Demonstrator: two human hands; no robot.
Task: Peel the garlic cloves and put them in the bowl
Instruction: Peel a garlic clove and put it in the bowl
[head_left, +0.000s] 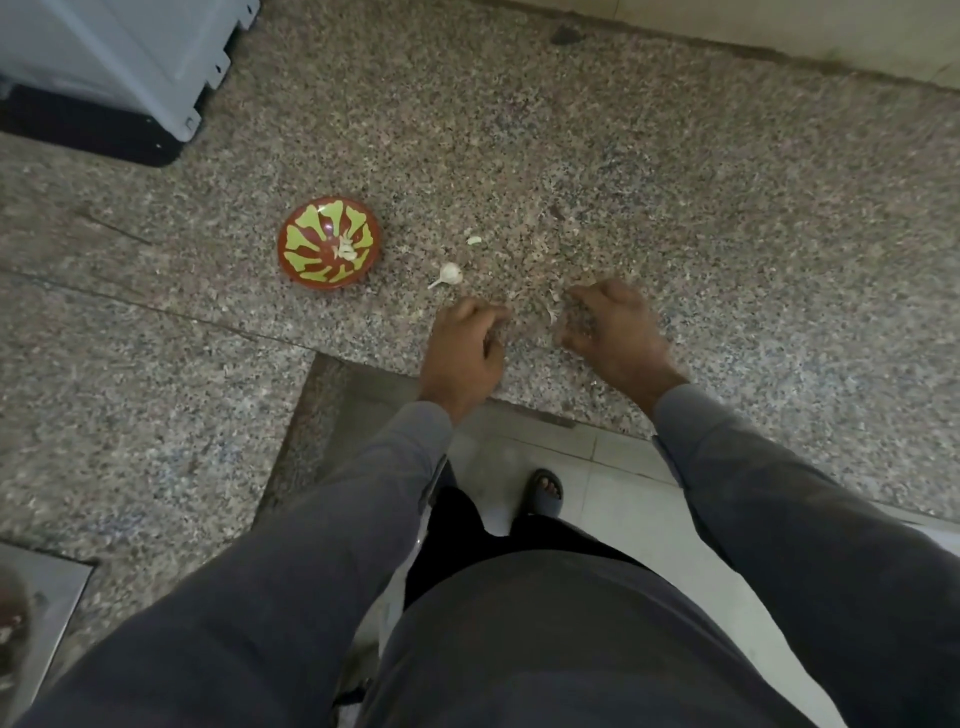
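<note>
From the head view, the bowl (329, 244) sits on the speckled bench (675, 208) to the left of the hands and holds a few pale pieces near its middle, probably peeled cloves, so part of the job looks done. Just right of the bowl lies a small garlic piece with a stem (448, 274), and a little beyond it a single pale clove or scrap (474, 240); both are apart from the bowl. The left hand (465, 348) and right hand (608, 332) hover near the bench edge with fingers curled, and a bit of skin (550, 312) shows between them. Motion blur hides whether either hand pinches a clove. The loose garlic suggests peeling is not finished.
</note>
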